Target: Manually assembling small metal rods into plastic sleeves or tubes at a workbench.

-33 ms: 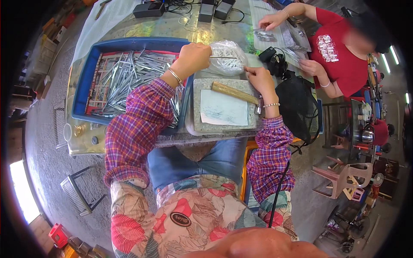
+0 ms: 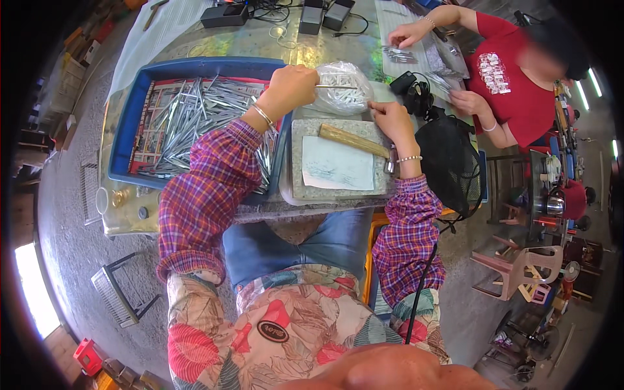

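My left hand [image 2: 292, 88] is closed on a thin metal rod [image 2: 337, 86], which points right across a clear plastic bag [image 2: 342, 99] of small white pieces. My right hand [image 2: 394, 121] is pinched just right of the bag; what its fingertips hold, if anything, is too small to make out. Below the hands lies a grey stone slab [image 2: 338, 193] with a marked white paper [image 2: 338, 162] on it. A hammer with a wooden handle [image 2: 354, 139] rests across the slab, its metal head under my right wrist. To the left, a blue tray [image 2: 123, 140] holds many slim metal pieces [image 2: 195, 123].
Right of the slab sits a black mesh bag [image 2: 448, 162] beside black cables. Across the table's right corner, a person in red [image 2: 500, 71] handles small metal pieces [image 2: 400, 55]. Black power boxes [image 2: 312, 16] stand at the back. A small jar lid [image 2: 143, 212] lies front left.
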`<state>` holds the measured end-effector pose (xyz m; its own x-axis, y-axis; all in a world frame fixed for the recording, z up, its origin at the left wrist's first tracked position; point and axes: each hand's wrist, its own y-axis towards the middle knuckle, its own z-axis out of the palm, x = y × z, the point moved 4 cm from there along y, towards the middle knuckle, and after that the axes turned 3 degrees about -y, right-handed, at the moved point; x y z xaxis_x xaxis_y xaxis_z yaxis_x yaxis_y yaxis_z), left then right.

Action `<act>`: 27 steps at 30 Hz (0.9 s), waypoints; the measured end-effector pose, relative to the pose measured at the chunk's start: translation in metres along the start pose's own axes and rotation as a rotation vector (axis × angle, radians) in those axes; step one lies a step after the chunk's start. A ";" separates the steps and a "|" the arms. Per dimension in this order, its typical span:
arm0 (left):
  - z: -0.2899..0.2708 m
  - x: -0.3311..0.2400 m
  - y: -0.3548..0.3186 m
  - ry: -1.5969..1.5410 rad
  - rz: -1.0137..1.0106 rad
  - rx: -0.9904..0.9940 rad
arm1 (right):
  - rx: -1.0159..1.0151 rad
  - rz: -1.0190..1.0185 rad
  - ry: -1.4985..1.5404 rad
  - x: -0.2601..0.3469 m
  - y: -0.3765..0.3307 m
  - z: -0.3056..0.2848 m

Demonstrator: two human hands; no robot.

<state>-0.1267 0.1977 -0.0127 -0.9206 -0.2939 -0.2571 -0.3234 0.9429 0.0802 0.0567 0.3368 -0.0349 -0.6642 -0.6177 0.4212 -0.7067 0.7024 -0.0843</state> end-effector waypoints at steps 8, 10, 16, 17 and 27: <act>-0.038 -0.010 -0.041 -0.874 -0.029 0.050 | 0.021 -0.058 -0.103 0.005 -0.005 -0.006; -0.051 -0.016 -0.065 -0.972 -0.056 0.097 | -0.146 -0.187 0.210 0.016 -0.018 -0.023; -0.054 -0.005 -0.121 -1.132 -0.203 0.251 | 0.264 -0.634 1.572 0.128 -0.162 -0.088; -0.055 -0.002 -0.130 -1.140 -0.234 0.240 | 0.702 -0.529 1.729 0.159 -0.195 -0.089; -0.049 0.000 -0.158 -1.143 -0.251 0.194 | 0.975 -0.661 2.108 0.195 -0.261 -0.130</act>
<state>-0.0861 0.0410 0.0220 -0.0751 -0.2563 -0.9637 -0.3377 0.9158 -0.2173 0.1435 0.0789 0.1863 0.1887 0.8642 0.4665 -0.9064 -0.0296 0.4213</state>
